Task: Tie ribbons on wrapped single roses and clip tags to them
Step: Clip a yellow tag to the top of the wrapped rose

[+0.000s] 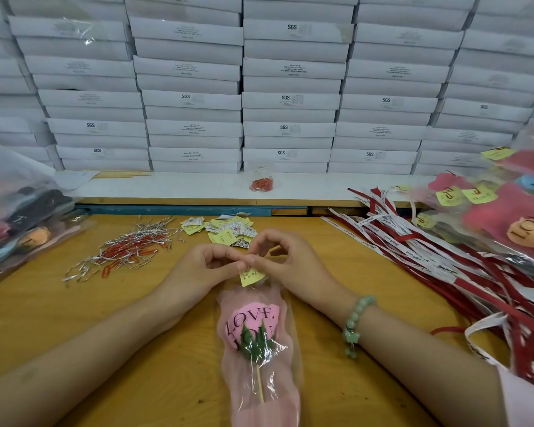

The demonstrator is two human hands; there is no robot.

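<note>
The wrapped rose (254, 329) lies just nearer us than our hands. Our left hand (208, 265) and right hand (292, 260), fingers curled, pinch its yellow tag (251, 276) between them. Just beyond lie loose tags (225, 231).

Likely packing workshop, stacked white boxes (290, 100), ribbon pile (429, 248), worktable (74, 318)

Bright even light; edges warped, right blurred.

Bare table (43, 318) flanks the wrapped rose (253, 334); clips (127, 251) crowd left, tags (225, 229) ahead, ribbons (444, 257) right.
</note>
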